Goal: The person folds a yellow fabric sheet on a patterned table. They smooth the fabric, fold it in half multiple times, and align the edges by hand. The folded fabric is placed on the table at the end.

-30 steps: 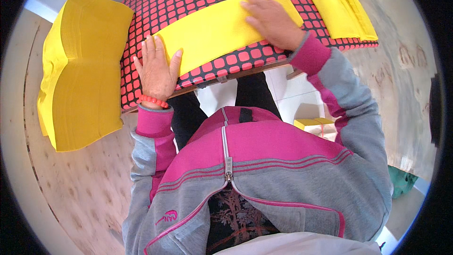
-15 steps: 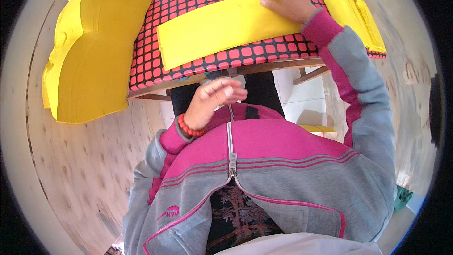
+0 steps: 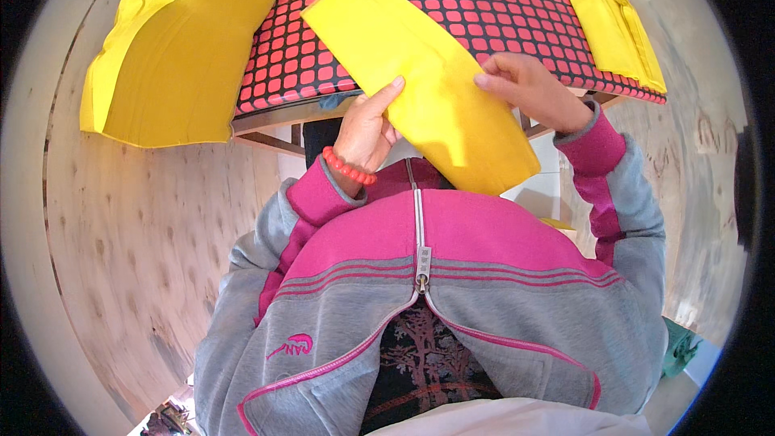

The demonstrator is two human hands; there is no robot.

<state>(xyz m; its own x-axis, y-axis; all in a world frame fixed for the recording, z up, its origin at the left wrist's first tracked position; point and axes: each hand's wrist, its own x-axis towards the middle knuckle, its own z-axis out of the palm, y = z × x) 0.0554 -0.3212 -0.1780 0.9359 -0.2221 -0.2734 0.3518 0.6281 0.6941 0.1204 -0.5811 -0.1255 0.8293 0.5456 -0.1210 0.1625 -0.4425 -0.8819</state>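
A: Jacket (image 3: 452, 291) nearest the cam, grey w/ pink panels, zip half down, dark printed shirt under it.

B: Hands?

A: Both up front of the chest, just off the near edge of the bench (image 3: 484, 0). Left hand (image 3: 367, 129) has a red bead bracelet (image 3: 349, 168) at the wrist; thumb sits on top of the yellow sheet (image 3: 420, 73) at its left edge, fingers underneath, so it's pinching that sheet. Right hand (image 3: 533, 89) is grasping the same sheet at the right edge, fingertips on its upper face.

B: Sheet where exactly?

A: Held betw. the two hands, lying diagonal. Near end hangs past the bench's near edge over the lap, far end reaches over the bench's near-left part. Can't tell if the far end touches the cover or floats above it.

B: Bench itself?

A: Covered in a black cloth w/ a grid of red squares. Wooden frame shows under the near edge.

B: Anything else?

A: Yellow stack (image 3: 173, 48) at the bench's left edge, hanging over it. Another yellow stack (image 3: 609, 16) along the right edge, running toward the far right corner. Pale wood-grain floor (image 3: 121, 258) on both sides.
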